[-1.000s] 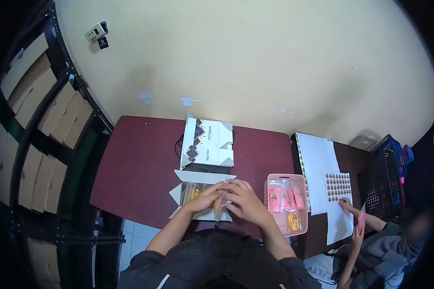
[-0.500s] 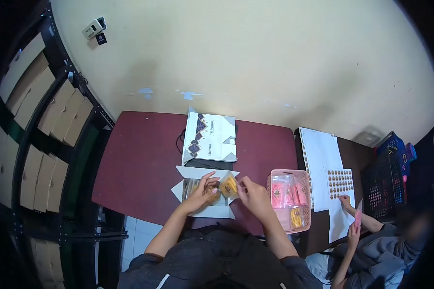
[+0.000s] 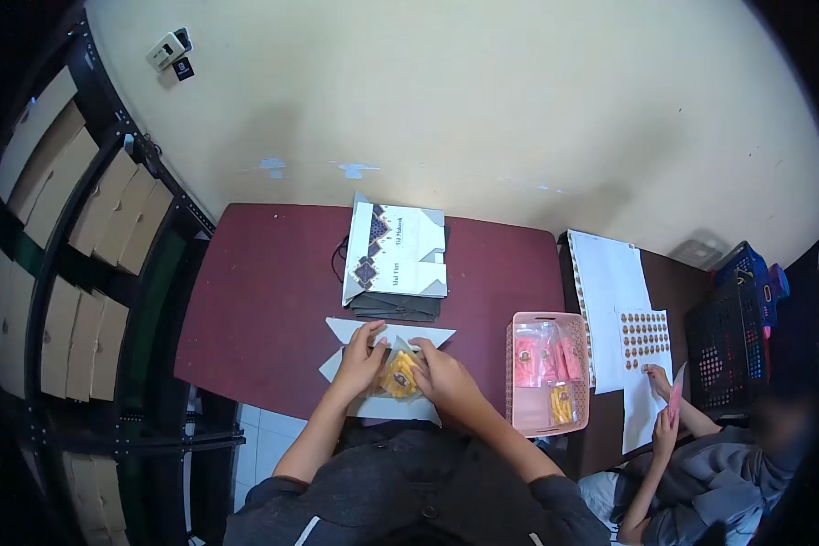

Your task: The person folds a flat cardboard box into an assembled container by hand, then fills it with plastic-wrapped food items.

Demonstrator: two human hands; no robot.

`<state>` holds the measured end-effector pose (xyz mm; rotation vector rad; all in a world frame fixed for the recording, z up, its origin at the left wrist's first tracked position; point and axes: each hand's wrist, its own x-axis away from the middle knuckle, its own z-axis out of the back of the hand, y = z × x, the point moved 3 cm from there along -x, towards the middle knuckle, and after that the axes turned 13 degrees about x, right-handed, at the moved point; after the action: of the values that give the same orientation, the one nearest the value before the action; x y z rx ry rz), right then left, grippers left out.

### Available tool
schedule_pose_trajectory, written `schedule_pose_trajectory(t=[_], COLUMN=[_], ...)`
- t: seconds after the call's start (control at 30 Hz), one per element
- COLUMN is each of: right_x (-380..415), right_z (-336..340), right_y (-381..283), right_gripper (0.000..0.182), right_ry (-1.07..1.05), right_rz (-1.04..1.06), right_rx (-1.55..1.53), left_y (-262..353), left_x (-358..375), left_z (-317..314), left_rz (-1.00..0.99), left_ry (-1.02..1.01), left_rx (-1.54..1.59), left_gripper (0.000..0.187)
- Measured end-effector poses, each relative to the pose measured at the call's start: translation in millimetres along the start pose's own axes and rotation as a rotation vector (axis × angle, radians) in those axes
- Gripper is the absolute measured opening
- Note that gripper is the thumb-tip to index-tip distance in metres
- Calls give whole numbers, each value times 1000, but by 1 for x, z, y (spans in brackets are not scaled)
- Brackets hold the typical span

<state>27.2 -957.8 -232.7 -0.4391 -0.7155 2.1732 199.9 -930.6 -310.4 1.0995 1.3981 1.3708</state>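
Note:
In front of me lies a white cardboard box (image 3: 393, 409) with its flaps folded out. Over it is a clear plastic bag of yellow stick-shaped snacks (image 3: 399, 374) with a small round sticker on its front. My right hand (image 3: 448, 375) is closed on the bag's right side. My left hand (image 3: 359, 362) has its fingers curled at the bag's left side. Both hands and the bag hide most of the box's inside.
A pink basket (image 3: 517, 411) on the right holds pink packets (image 3: 544, 353) and a yellow packet (image 3: 562, 404). Behind the open box lies a stack of printed white boxes (image 3: 409, 259). At right, a co-worker's hand (image 3: 657, 380) touches a sticker sheet (image 3: 644, 338). Shelves (image 3: 109, 300) stand left.
The bag of yellow snacks has moved left and down, upright now over the box between both hands. My right hand went left with it; my left hand shifted slightly left.

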Motion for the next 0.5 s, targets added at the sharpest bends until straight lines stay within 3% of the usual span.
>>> schedule_pose_trajectory(t=[0.1, 0.2, 0.27, 0.33, 0.5], right_x=[-4, -6, -7, -5, -4], right_z=[1, 0, 11, 1, -1], right_y=[3, 9, 6, 15, 6], right_gripper=[44, 47, 36, 38, 45], right_ry=[-93, -152, 49, 39, 145], right_rz=[-33, 27, -80, -101, -146], right_rx=[-73, 45, -44, -13, -30], left_y=[-7, -2, -12, -10, -18], left_x=[0, 5, 6, 8, 13], left_z=[5, 4, 9, 10, 9], left_rz=[23, 140, 147, 99, 103], left_ry=[-33, -30, -30, -14, 55], left_rx=[-156, -24, -59, -268, -288], left_gripper=[30, 29, 26, 23, 32])
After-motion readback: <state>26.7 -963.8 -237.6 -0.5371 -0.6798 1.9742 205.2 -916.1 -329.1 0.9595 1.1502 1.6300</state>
